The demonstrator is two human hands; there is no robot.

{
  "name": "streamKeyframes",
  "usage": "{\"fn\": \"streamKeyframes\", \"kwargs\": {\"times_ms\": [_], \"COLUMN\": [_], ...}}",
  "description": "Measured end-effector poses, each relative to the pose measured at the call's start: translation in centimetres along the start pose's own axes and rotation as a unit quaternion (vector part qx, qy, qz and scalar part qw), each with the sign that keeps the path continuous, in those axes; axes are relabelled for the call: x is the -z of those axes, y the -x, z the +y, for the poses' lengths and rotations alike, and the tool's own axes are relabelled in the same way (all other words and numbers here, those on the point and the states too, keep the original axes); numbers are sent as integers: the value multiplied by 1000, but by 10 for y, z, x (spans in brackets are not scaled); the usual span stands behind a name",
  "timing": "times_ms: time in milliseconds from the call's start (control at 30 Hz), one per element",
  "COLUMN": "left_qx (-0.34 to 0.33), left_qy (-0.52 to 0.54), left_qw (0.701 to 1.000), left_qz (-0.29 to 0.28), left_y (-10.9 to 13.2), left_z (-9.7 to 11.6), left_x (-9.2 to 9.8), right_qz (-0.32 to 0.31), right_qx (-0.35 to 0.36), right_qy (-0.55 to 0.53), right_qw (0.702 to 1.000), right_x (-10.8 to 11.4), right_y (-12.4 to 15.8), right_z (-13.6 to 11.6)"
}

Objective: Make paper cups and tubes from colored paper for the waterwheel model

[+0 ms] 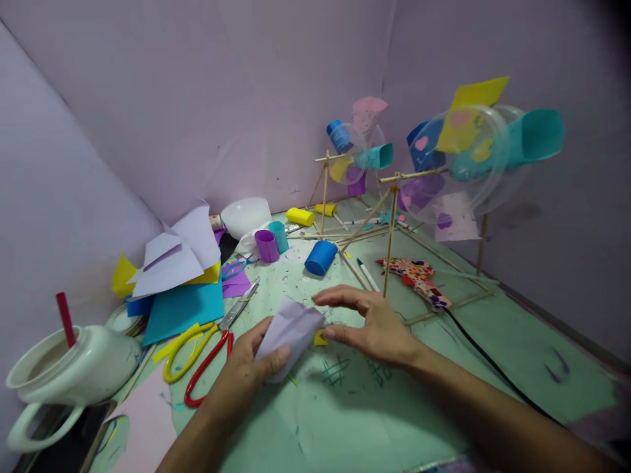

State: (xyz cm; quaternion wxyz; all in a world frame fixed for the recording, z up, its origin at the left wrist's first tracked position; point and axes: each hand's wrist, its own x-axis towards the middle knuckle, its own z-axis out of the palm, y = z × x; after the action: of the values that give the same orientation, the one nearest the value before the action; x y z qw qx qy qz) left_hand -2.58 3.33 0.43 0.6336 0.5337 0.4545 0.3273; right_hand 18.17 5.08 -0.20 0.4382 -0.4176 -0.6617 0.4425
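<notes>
A folded piece of pale lilac-white paper (294, 333) is pinched in my left hand (246, 361), the thumb lying across its face. Just right of the paper, my right hand (379, 328) is apart from it, thumb and fingers spread with nothing between them. A small yellow scrap (320, 337) lies on the table below the gap between the hands. Left of my left hand rest large scissors (217, 335) with one yellow and one red handle, blades pointing away. Beyond the hands lies a blue paper tube (321, 257), with a purple tube (267, 246) and a teal tube (279, 236) farther back.
Two wheel models on stick frames, a near one (473, 164) and a far one (352, 154), stand at the right. A patterned glue gun (417, 279) trails a black cord. Paper sheets (177, 256) and a white pot (93, 361) sit at left. Walls close off the back.
</notes>
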Motion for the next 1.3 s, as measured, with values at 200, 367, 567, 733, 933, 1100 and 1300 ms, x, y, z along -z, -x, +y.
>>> {"fn": "streamKeyframes", "kwargs": {"times_ms": [200, 367, 567, 733, 933, 1100, 1300], "left_qx": [-53, -71, -57, -75, -119, -130, -146], "left_qy": [-60, -115, -164, -202, -214, -226, -249], "left_qw": [996, 991, 979, 949, 887, 873, 872], "left_qz": [37, -18, 108, 229, 391, 411, 396], "left_y": [1, 3, 3, 5, 10, 12, 13], "left_z": [-2, -5, -4, -2, -3, -4, -5], "left_x": [-11, -7, -11, -7, 15, 23, 31], "right_qz": [-58, -56, -95, -7, 87, 74, 45], "right_qx": [-130, -138, -115, -93, -118, -166, -178], "right_qy": [-261, -246, -188, -82, 311, 403, 420], "right_qw": [955, 958, 971, 992, 939, 897, 889], "right_x": [-12, -7, -16, -5, 26, 14, 13], "right_y": [-3, -6, 2, -13, -87, -138, -152], "right_z": [17, 15, 13, 18, 12, 13, 15]}}
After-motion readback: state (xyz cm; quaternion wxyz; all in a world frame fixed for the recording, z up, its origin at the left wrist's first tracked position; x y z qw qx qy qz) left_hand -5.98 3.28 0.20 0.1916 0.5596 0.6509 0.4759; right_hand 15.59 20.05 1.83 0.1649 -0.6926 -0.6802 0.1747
